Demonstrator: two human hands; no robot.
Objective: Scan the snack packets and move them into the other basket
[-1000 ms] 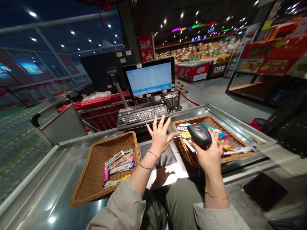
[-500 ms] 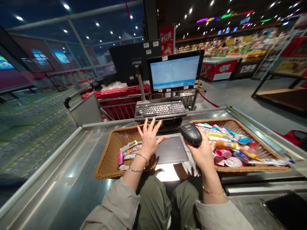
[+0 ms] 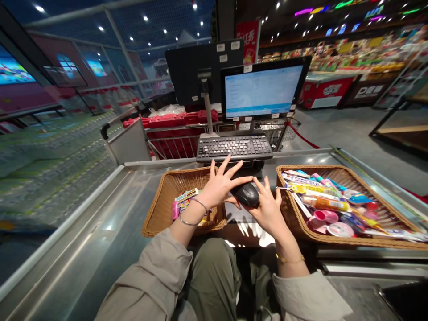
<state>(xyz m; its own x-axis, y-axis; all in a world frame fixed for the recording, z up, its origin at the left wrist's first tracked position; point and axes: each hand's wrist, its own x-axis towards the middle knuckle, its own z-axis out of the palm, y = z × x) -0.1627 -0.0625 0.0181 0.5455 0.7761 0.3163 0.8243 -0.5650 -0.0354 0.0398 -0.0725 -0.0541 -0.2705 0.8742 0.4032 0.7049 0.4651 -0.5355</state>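
A black barcode scanner is held between my two hands in front of me. The thumb and forefinger of my left hand lie around its left side, while the other fingers stretch toward the keyboard. From the right, the thumb and fingers of my right hand reach around it; the fingertips of both hands nearly meet behind it. My palms hide its underside. Left of the hands stands a wicker basket with a few small packets. To the right, another wicker basket holds many tubes, packets and pink items.
Behind the hands are a black keyboard and a lit monitor. The back of a second screen stands beside it. The metal counter extends left. Beyond it are a shopping cart and red freezers.
My left hand has moved right to the scanner. My right hand has brought the scanner left and turned it, and its fingers are more spread. The view has shifted slightly left and down.
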